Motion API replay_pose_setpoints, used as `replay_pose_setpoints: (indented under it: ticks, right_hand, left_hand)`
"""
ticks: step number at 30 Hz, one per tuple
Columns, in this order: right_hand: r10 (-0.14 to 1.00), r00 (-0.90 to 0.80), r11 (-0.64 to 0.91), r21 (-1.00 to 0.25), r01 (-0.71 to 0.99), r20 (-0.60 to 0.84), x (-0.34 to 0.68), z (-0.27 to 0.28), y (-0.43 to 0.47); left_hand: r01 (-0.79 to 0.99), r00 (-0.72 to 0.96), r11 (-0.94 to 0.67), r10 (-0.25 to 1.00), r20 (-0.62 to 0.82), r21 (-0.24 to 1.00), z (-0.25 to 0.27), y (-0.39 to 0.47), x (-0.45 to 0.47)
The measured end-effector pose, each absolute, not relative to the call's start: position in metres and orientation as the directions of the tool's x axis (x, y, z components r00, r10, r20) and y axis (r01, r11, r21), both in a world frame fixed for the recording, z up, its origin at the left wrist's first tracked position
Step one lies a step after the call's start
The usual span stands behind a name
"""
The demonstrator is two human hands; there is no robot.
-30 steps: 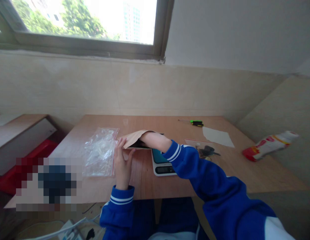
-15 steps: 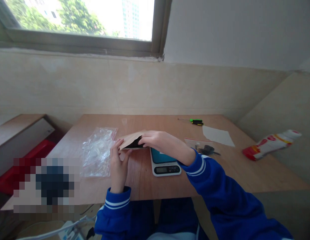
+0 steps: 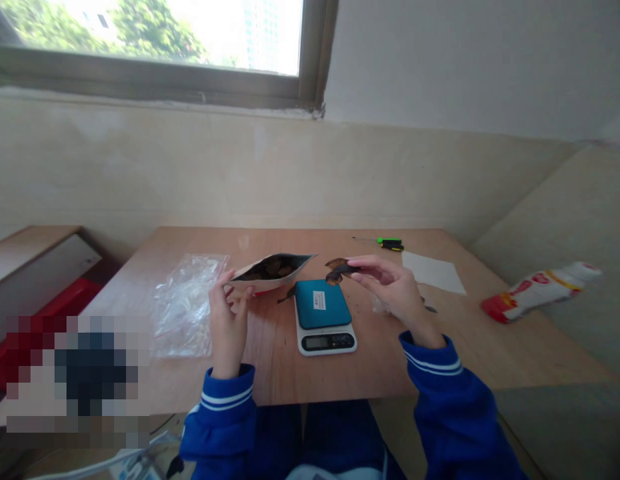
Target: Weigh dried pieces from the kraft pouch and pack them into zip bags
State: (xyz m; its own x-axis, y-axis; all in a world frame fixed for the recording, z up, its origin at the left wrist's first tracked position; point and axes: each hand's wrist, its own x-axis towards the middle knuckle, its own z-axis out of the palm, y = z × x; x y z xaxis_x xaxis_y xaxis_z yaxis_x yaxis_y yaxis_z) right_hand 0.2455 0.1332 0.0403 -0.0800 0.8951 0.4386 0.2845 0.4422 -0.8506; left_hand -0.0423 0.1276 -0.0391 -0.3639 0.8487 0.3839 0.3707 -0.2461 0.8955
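My left hand (image 3: pixel 229 320) grips the left end of a kraft paper pouch (image 3: pixel 263 285), its mouth gaping toward me with dark brown pieces inside. Pinched in the fingers of my right hand (image 3: pixel 393 283) is a clump of dried brown leaf-like pieces (image 3: pixel 339 271), held above the far right corner of a kitchen scale (image 3: pixel 324 303). The scale has a teal top with a white label and a small display at its front. A dark dried scrap (image 3: pixel 289 295) lies by the scale's left side, close under the pouch.
Clear plastic bags (image 3: pixel 187 303) lie at the left. Screwdrivers (image 3: pixel 387 241) and a white paper sheet (image 3: pixel 433 272) are toward the back right. A red and white bottle (image 3: pixel 540 291) lies at the right. Partly behind my right hand is a small clear bag (image 3: pixel 381 305).
My right hand has come out of the pouch and moved right, holding dried brown pieces. The pouch mouth now gapes wider, and the scale top is uncovered to view.
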Motion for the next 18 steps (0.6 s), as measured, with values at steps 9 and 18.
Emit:
replay_pose_setpoints:
  ticks: [9, 18]
  right_hand:
    - [0.982, -0.051, 0.188, -0.928, 0.322, 0.181, 0.236, -0.071, 0.166]
    - [0.978, -0.096, 0.208, -0.897, 0.39, 0.185, 0.241, -0.083, 0.175]
  left_hand:
    - [0.377, -0.38, -0.266, 0.829, 0.41, 0.887, -0.034, 0.145, -0.045]
    - [0.357, -0.396, -0.218, 0.845, 0.359, 0.908, -0.034, 0.144, -0.046]
